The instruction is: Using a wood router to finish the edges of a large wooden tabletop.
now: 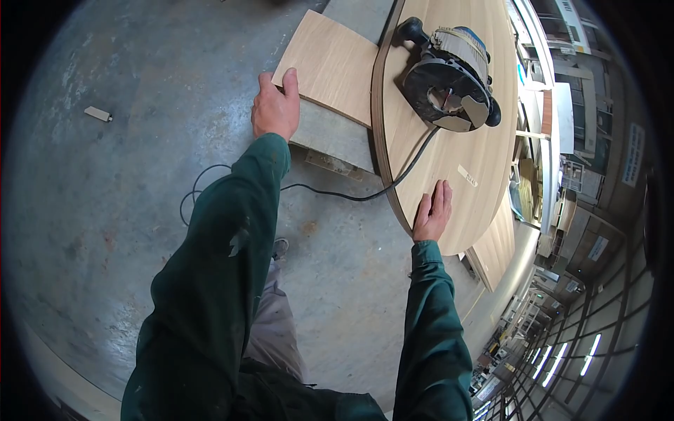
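My left hand (pixel 276 109) grips the near left corner of a light wood-grain board (pixel 330 63), thumb on top; its other fingers are partly hidden. My right hand (pixel 433 216) lies open, fingers stretched, on the near end of a large rounded wood-grain panel (pixel 484 175). The panel's thick curved edge meets the smaller board. Tipped on its side on the panel is a router (pixel 453 81) with dark knobs and a round black base. A small paper label (pixel 467 175) sits on the panel beyond my right fingertips.
The router's black cord (pixel 337 194) drops over the panel's edge and loops on the concrete floor (pixel 154 161). A grey bench surface (pixel 337 133) shows under the board. A small pale block (pixel 98 114) lies on the floor at left. Another wood board (pixel 495 245) juts out beneath the panel.
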Demonstrator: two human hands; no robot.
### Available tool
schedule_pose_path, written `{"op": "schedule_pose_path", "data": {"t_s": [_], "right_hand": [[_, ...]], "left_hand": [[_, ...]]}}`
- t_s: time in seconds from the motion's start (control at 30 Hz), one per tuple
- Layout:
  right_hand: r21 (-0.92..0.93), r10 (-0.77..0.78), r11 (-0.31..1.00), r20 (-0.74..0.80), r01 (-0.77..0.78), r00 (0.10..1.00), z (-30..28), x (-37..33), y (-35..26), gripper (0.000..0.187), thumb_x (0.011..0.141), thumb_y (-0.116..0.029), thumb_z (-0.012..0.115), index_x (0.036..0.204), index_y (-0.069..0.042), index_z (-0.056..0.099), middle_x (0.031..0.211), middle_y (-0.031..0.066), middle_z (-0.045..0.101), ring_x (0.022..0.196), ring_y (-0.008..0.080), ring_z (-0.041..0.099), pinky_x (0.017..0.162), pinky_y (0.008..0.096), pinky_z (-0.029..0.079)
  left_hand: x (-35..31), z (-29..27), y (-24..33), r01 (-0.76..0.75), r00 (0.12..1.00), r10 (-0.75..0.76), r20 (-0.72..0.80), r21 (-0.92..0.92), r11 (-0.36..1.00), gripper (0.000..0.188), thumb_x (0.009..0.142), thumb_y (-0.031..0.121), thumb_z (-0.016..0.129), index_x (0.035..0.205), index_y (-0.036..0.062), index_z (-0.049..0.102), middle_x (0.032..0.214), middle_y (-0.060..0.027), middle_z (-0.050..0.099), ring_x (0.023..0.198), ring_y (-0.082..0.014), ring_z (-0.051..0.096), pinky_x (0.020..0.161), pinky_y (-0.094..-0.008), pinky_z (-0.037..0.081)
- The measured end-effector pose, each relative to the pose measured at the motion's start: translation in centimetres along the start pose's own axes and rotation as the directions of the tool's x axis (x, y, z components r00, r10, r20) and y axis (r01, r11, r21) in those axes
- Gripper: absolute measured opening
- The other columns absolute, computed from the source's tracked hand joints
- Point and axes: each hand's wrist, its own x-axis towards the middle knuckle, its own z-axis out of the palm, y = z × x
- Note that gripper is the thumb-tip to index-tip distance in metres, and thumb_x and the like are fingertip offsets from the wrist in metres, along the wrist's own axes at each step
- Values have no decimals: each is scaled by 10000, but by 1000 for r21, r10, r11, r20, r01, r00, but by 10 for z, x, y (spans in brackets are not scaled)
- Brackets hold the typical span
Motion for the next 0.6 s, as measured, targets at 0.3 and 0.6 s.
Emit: {"op": "schedule_pose_path", "data": {"t_s": [0.3,0.6], "right_hand": [[22,16,1000,11,-17,1000,-1,0,3,497,914,-275,525,1369,-89,460,1435,144,409,1353,333,331,1087,480,234],[24,13,1000,8,-13,1000,-2,1,5,499,905,-271,533,1365,-90,466,1435,141,409,1354,330,329,1089,489,224]], "left_hand": [[-1,2,1,1,999,0,-34,38,999,587,919,533,421,1223,34,464,1033,-242,647,1000,-437,594,886,-481,449],[-3,1,5,26,999,-25,-38,30,999,595,921,541,425,1217,28,478,1090,-258,622,1052,-431,570,911,-460,433]]}}
